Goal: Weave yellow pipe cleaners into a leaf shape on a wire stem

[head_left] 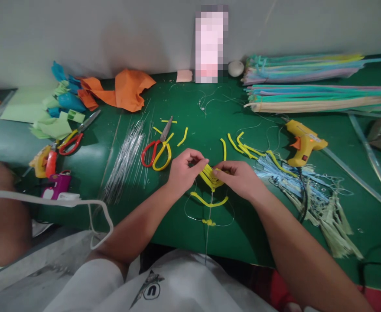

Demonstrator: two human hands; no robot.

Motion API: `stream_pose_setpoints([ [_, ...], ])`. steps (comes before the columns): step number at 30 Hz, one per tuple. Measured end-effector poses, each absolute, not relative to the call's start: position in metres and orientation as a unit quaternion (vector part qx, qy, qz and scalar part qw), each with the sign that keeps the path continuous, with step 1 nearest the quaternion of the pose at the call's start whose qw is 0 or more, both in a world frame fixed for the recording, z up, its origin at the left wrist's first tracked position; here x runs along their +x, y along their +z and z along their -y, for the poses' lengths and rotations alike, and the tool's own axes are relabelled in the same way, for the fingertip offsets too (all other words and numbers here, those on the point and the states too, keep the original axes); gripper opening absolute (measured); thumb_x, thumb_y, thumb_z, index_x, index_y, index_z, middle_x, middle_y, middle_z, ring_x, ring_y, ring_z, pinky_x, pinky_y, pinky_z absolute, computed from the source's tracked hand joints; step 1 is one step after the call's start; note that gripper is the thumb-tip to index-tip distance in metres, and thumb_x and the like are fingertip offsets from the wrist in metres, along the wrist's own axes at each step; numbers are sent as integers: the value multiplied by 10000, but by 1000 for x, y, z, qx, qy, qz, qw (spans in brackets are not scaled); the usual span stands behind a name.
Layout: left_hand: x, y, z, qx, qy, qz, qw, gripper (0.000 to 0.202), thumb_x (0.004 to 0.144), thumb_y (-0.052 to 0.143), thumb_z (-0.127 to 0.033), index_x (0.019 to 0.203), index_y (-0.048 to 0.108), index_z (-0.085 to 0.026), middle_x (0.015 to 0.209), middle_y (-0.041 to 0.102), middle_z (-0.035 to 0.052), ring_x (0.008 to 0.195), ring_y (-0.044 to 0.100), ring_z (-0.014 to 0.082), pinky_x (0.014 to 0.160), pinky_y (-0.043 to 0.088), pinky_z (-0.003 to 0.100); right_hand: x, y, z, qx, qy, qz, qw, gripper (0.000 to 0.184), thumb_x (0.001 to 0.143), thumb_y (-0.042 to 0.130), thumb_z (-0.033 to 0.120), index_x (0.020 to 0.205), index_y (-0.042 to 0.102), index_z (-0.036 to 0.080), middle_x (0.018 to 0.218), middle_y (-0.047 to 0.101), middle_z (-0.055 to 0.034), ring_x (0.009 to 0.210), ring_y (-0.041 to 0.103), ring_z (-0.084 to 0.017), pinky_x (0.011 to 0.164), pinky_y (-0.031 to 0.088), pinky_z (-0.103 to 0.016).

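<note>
Both my hands meet over the green table (193,112) near its front edge. My left hand (184,170) is closed in a pinch on a bundle of yellow strips (210,177) threaded on thin wire. My right hand (239,175) pinches the same bundle from the other side. Below the bundle hangs a curved yellow strip (209,201) on a wire loop (210,219) with a small yellow knot. Loose yellow strips (242,147) lie just beyond my hands.
Red-and-yellow scissors (156,151) and a sheaf of thin wires (125,162) lie left of my hands. A yellow glue gun (302,143) and pale tassels (323,203) sit right. Stacked coloured paper strips (314,84) lie at back right. Orange paper (125,89), paper scraps, more scissors (75,138) and another person's arm (1,216) are left.
</note>
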State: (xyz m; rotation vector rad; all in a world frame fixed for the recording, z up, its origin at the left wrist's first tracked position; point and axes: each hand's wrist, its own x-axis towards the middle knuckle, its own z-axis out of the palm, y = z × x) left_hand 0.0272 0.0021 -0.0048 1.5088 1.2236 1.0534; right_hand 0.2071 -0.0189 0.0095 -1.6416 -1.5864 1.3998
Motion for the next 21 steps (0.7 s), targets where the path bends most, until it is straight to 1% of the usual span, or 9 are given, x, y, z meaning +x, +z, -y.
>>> stream_pose_setpoints([
  [4, 27, -5, -2, 612, 430, -494, 445, 167, 799, 693, -314, 819, 610, -170, 746, 636, 2, 652, 585, 97, 595, 478, 224, 210, 6, 18, -566, 591, 519, 246, 255, 780, 627, 417, 789, 685, 169, 686, 668, -29, 592, 614, -149, 568, 472, -270],
  [7, 27, -5, -2, 613, 434, -493, 440, 165, 802, 690, -312, 824, 608, -170, 762, 640, 5, 668, 590, 96, 613, 485, 224, 211, 4, 17, -552, 631, 481, 257, 262, 762, 660, 423, 791, 672, 163, 675, 662, -32, 557, 610, -140, 548, 492, -267],
  [12, 26, -4, -3, 644, 419, -480, 423, 136, 820, 667, -293, 841, 614, -170, 793, 651, 16, 706, 605, 109, 648, 500, 240, 211, 1, 17, -546, 640, 466, 275, 260, 742, 688, 423, 753, 676, 163, 644, 645, -14, 566, 584, -119, 548, 476, -246],
  [16, 26, -1, -3, 672, 417, -472, 390, 103, 812, 672, -252, 845, 617, -171, 812, 651, 18, 741, 608, 116, 685, 506, 251, 211, -3, 17, -546, 635, 464, 289, 267, 748, 686, 422, 795, 689, 159, 663, 640, -15, 589, 587, -125, 580, 486, -260],
  [21, 24, 1, -3, 719, 401, -452, 343, 54, 824, 647, -216, 838, 620, -171, 809, 660, 23, 755, 612, 121, 709, 501, 255, 210, -6, 18, -545, 620, 487, 287, 281, 778, 663, 439, 831, 689, 165, 687, 633, -20, 603, 588, -137, 592, 486, -271],
])
